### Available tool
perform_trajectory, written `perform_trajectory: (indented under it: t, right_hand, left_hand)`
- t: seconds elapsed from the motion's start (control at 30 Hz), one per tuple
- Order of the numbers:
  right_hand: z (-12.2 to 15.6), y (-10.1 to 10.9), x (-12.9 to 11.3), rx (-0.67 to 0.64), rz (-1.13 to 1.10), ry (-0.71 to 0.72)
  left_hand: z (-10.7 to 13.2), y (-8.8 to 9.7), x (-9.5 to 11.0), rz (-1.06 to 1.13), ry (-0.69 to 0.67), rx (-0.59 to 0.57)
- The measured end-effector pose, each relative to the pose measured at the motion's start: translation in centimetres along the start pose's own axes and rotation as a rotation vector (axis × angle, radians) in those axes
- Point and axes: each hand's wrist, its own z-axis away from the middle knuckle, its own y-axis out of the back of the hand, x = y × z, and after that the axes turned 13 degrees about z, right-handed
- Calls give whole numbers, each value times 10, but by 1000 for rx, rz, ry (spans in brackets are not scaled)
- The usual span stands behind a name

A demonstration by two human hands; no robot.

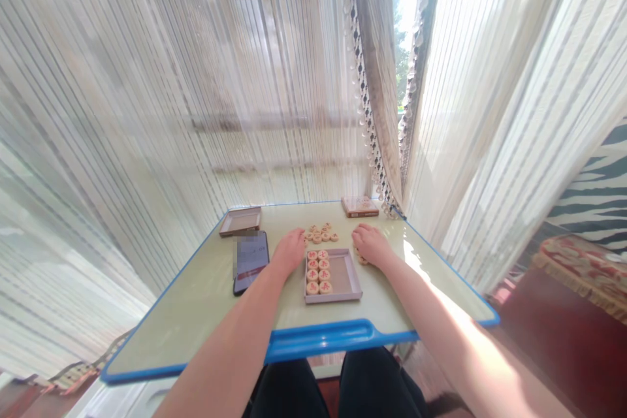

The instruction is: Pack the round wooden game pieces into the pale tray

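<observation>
A shallow open box [358,281] stands near the table's front edge. Two columns of round Chinese chess pieces [312,275] with red characters fill its left part; its right part shows bare bottom. Left of the box's far corner, my left hand [292,248] rests low over the table, fingers reaching forward beside loose pieces [317,238]. My right hand [371,243] is cupped, palm down, beyond the box's right side. Chess pieces [361,260] show from under it, touching or very close to its fingers. Both hands' fingertips are partly hidden, and I see nothing lifted.
A phone [252,261] lies on the left of the table, with an open box lid [240,221] behind it. At the back right sits a closed flat box [360,206]. Blue edging [323,338] rims the table. String curtains [274,78] hang behind it.
</observation>
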Motion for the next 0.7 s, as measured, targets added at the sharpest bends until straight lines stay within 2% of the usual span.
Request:
perform_trajectory:
  t: [0.13,0.23,0.3,0.37,0.43,0.5,0.57,0.7]
  right_hand:
    - [-8,7,4,36,-9,-129]
    - [-4,14,12,50,-38,-201]
    - [4,17,15,-17,-96,-233]
    - [12,20,16,-143,-154,-221]
    - [18,22,14,-249,-171,-157]
    - [22,23,10,-292,-155,-80]
    - [23,21,7,-272,-122,-41]
    - [16,9,2,-144,-26,-75]
  left_hand:
    - [-1,1,1,17,1,13]
    - [-1,-2,-1,17,-40,-6]
    - [-1,-3,-2,18,-44,-18]
    - [-1,-4,-3,17,-23,-23]
    - [-1,-3,-3,18,6,-23]
    - [-1,-2,-1,20,9,-29]
    - [-1,-2,0,25,-5,-32]
    - [-1,-4,1,29,-8,-15]
